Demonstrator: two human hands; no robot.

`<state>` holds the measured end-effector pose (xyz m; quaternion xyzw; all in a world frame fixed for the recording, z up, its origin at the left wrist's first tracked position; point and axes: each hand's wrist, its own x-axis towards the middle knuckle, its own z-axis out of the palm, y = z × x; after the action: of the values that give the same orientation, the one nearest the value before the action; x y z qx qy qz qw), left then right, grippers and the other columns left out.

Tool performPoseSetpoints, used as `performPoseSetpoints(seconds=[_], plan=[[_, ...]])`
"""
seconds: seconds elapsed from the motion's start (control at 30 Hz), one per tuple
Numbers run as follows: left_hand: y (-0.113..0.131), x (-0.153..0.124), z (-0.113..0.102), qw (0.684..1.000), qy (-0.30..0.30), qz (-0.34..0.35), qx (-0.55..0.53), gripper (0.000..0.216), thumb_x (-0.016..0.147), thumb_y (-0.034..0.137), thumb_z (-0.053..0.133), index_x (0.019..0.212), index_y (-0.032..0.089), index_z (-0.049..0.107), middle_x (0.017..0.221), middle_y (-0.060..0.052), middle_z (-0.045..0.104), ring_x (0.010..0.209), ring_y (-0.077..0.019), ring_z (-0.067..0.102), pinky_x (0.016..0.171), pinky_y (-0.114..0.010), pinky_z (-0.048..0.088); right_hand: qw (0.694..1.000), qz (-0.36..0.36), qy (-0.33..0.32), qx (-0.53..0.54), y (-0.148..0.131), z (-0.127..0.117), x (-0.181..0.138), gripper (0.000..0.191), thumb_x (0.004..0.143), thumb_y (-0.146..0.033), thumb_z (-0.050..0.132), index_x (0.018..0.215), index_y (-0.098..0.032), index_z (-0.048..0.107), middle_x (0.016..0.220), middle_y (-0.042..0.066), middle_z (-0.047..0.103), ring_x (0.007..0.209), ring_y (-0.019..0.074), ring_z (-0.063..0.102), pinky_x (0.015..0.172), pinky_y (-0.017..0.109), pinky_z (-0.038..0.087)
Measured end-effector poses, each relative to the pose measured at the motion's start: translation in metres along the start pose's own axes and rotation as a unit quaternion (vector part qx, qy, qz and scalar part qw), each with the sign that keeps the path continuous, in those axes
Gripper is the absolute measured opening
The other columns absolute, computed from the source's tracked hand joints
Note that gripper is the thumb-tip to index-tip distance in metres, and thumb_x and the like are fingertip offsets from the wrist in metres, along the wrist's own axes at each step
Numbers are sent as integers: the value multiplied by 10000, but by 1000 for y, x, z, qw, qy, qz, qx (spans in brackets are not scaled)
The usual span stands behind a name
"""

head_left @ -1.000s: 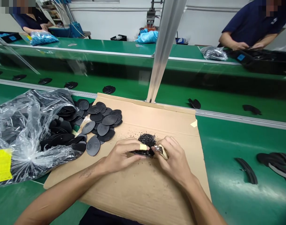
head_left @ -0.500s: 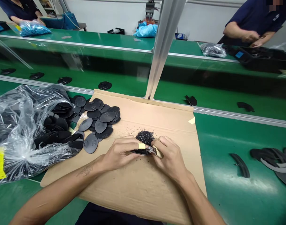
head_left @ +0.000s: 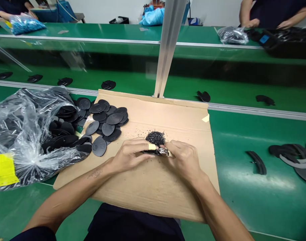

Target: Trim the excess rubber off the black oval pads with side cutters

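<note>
My left hand [head_left: 129, 154], with yellow tape round one finger, pinches a flat black oval piece [head_left: 150, 152] by its left side. Most of that piece is hidden by my fingers. Wrapped in my right hand [head_left: 184, 156] are small metal nippers [head_left: 164, 151], their head at the right edge of the piece. I cannot tell whether the jaws are closed. Just beyond both hands lies a heap of tiny black clippings [head_left: 155, 137]. To the left sits a pile of black oval pieces [head_left: 108, 128] with raised marks, partly on the cardboard sheet [head_left: 147, 190].
At left, a clear plastic bag [head_left: 29, 117] holds more black pieces. A metal post [head_left: 165, 50] rises behind the cardboard. Black parts lie along a green strip [head_left: 132, 85] beyond a rail. Curved black parts [head_left: 257, 162] rest at right. Two people work across the bench.
The camera view has tilted down and shifted slightly. Both hands stay together at the black piece, with the nippers turned a little. At the far right, the other person's hands have moved apart.
</note>
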<state>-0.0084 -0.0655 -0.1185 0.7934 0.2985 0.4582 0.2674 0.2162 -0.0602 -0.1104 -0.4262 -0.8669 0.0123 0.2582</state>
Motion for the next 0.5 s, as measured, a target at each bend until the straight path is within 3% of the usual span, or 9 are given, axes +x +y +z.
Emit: performPoseSetpoints(seconds=[0.13,0.27,0.5], plan=[[4,5,-8,999,-37,-23,23,218,950,234,702,1147,145,731,948,-99,769,821,-157,718,708,-239,580,999,32,-12,-24,4,2,0,250,947,-155,528,712,-210,594,610,9,532,583,154,420,596,303,264],[7,7,-8,996,-79,-26,10,180,964,215,672,1123,150,727,1056,-121,758,985,-193,726,831,-279,599,997,19,-25,-73,4,3,1,166,819,-61,562,754,-211,593,679,33,572,685,186,477,646,317,283],[5,6,-7,996,-77,-45,19,145,952,206,688,1079,147,728,990,-87,762,892,-168,720,793,-251,578,995,4,-26,-94,1,5,2,122,860,-101,573,816,-216,579,770,49,589,773,215,467,684,335,269]])
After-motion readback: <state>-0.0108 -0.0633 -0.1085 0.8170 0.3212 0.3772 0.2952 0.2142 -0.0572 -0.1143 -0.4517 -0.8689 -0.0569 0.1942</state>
